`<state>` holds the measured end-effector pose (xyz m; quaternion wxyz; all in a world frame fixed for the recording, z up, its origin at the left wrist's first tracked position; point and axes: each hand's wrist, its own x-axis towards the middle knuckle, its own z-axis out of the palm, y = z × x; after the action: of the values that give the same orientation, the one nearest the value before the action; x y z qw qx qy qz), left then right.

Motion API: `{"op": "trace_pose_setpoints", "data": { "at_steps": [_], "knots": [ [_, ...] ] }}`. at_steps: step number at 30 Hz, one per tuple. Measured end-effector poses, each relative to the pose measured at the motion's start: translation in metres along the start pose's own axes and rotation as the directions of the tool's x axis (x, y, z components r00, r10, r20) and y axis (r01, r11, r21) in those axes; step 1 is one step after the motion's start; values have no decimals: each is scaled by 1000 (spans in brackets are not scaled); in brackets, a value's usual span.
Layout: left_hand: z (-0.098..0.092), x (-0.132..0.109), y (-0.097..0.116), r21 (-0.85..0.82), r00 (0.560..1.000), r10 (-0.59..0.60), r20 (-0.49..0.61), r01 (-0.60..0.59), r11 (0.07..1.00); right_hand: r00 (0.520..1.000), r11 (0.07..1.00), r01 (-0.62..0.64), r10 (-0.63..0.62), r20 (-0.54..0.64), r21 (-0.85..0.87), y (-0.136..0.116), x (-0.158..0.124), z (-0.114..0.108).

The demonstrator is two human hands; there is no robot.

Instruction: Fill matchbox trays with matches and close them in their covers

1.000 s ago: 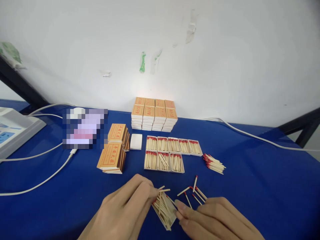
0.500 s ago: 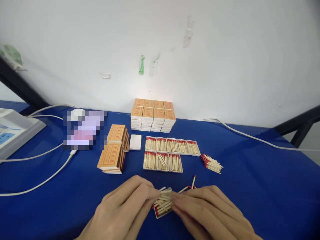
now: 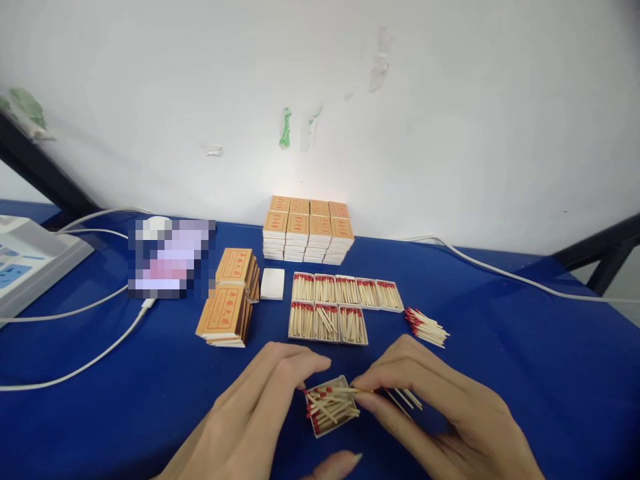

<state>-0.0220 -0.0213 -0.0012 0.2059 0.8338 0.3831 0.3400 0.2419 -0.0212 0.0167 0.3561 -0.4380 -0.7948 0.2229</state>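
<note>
A white matchbox tray lies on the blue table in front of me, with red-headed matches crossed at odd angles inside it. My left hand is beside the tray's left edge, thumb and fingers spread apart, holding nothing. Between the thumb and forefinger of my right hand is a match, its red head pointing left over the tray. Several loose matches show behind the right fingers, partly hidden by them.
Filled matchbox trays stand in two rows ahead, with a match pile to their right. Orange matchboxes are stacked by the wall, more boxes at left. A white tray stack, pixelated phone and cables are also there.
My left fingers have opened and come away from the tray's contents. The right hand has shifted slightly right and now pinches a match across the tray's edge.
</note>
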Motion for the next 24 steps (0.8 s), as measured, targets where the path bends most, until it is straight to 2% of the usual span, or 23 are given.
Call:
{"op": "trace_pose_setpoints", "data": {
  "at_steps": [4,9,13,20,24],
  "knots": [
    [8,-1,-5,65,1000,-14,4,13,998,996,993,71,-67,51,-91,5,2,4],
    [12,-3,-11,13,1000,-27,14,27,1000,994,990,112,-112,2,-82,9,3,17],
    [11,-4,-12,-16,999,-15,33,16,1000,993,991,114,-115,-7,-73,9,4,16],
    [9,-6,-7,169,996,85,-32,-78,982,995,980,96,-90,42,-175,9,-6,2],
    [8,-8,-10,261,977,208,38,-211,942,992,986,105,-94,87,-131,11,-12,5]
  ]
}}
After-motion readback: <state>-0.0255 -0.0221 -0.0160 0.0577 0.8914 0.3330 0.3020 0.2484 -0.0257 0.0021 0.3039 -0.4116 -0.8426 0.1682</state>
